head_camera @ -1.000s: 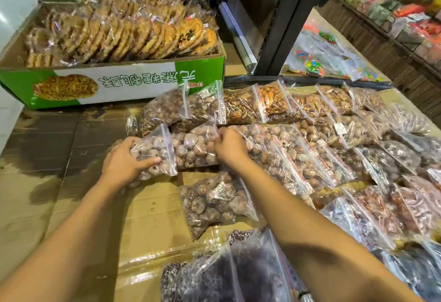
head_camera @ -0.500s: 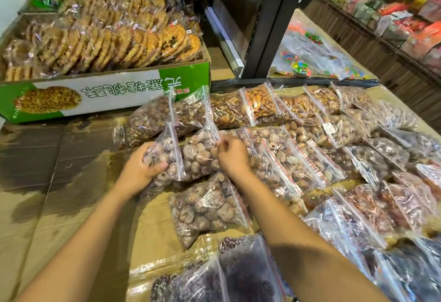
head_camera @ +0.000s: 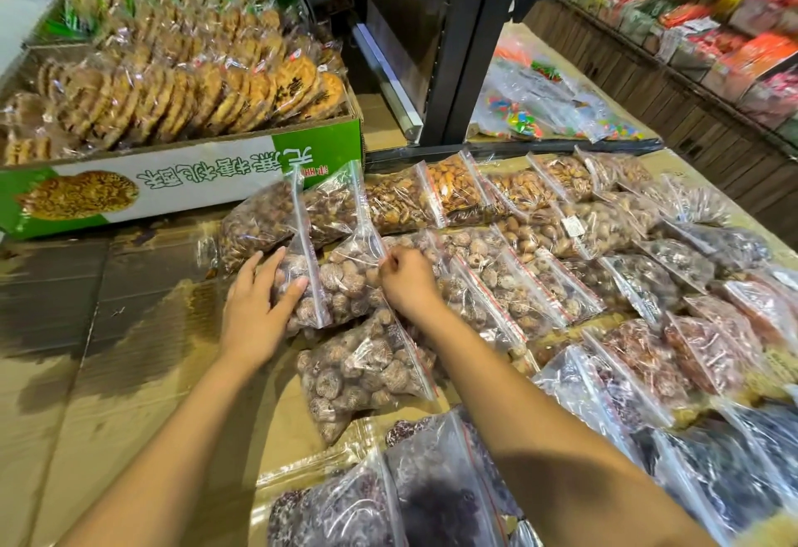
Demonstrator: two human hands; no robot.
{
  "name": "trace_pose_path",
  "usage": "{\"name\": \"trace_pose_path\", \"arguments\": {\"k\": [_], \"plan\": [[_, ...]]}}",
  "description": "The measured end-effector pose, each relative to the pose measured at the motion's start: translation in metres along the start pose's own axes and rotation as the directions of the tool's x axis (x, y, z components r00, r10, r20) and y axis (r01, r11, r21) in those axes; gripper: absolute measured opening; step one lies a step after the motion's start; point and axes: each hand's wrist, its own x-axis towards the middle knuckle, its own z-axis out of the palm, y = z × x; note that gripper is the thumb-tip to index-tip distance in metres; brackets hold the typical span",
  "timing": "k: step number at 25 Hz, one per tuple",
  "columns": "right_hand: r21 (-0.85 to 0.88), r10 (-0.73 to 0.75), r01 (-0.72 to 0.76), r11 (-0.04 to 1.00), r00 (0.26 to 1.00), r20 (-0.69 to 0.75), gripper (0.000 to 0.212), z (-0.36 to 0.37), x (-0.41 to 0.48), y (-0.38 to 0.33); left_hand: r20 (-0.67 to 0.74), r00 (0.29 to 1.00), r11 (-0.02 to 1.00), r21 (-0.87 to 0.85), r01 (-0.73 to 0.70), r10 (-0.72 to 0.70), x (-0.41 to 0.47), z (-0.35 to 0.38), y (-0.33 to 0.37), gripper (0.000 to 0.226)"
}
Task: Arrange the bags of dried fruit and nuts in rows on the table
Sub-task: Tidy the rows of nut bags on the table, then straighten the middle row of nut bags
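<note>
**Closing up the middle row**

The cardboard-covered table point(head_camera: 129, 373) carried everything. A green carton point(head_camera: 315, 158) of wrapped biscuits stood along its far edge, probably as a backstop for the first row. To the right of it the rows of bags point(head_camera: 518, 278) ran slantwise, each zip-top pouch leaning on the next so that its contents stayed visible.

We were working at the left end of the middle row. The end bag point(head_camera: 302, 313) and the second bag point(head_camera: 349, 283), both full of pale, round dried pieces (we could not tell which fruit), stood tilted against each other. One loose bag point(head_camera: 362, 369) lay just in front of them, not yet lined up.

Our left hand point(head_camera: 254, 313) gripped the end bag, fingers spread behind it and thumb across its front, likely to press it sideways into the row. Our right hand point(head_camera: 408, 283) was curled, pinching the second bag's upper edge – we judged this held it steady against that push.

Compared with a second earlier, the end bag had closed in on its neighbour – it now overlapped it, where before it had sat further out to the left. The right hand's pinch had hardly changed.
</note>
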Motion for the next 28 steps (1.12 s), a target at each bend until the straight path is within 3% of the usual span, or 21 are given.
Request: {"name": "trace_pose_path", "arguments": {"k": [5, 7, 11, 14, 18, 24, 28], "plan": [[0.070, -0.073, 0.073, 0.995, 0.997, 0.003, 0.016, -0.035, -0.026, 0.000, 0.051, 0.995, 0.991, 0.101, 0.084, -0.090, -0.002, -0.005, 0.004, 0.085], [0.142, -0.088, 0.091, 0.986, 0.996, -0.028, 0.020, -0.064, -0.038, 0.007, 0.031, 0.992, 0.991, 0.065, 0.116, -0.118, -0.012, -0.006, 0.022, 0.089], [0.177, -0.090, 0.128, 0.976, 0.974, -0.208, 0.011, -0.134, -0.048, 0.047, 0.044, 0.999, 0.998, 0.052, -0.028, 0.025, -0.035, 0.001, 0.086, 0.082], [0.096, 0.016, 0.017, 0.995, 0.944, -0.330, 0.009, -0.187, -0.035, 0.106, 0.114, 0.977, 0.977, 0.097, -0.189, 0.178, -0.040, 0.020, 0.148, 0.090], [-0.076, 0.168, -0.194, 0.978, 0.948, -0.269, 0.021, -0.225, 0.008, 0.186, 0.227, 0.940, 0.967, -0.023, -0.255, 0.253, -0.008, 0.071, 0.223, 0.081], [-0.462, -0.037, -0.006, 0.887, 0.996, -0.082, 0.034, -0.228, 0.045, 0.225, 0.422, 0.905, 0.993, 0.067, -0.096, 0.059, 0.073, 0.177, 0.257, 0.063], [-0.412, -0.121, 0.091, 0.907, 0.992, -0.046, 0.031, -0.233, 0.047, 0.234, 0.465, 0.880, 0.967, 0.254, -0.030, -0.095, 0.104, 0.223, 0.243, 0.053]]}}
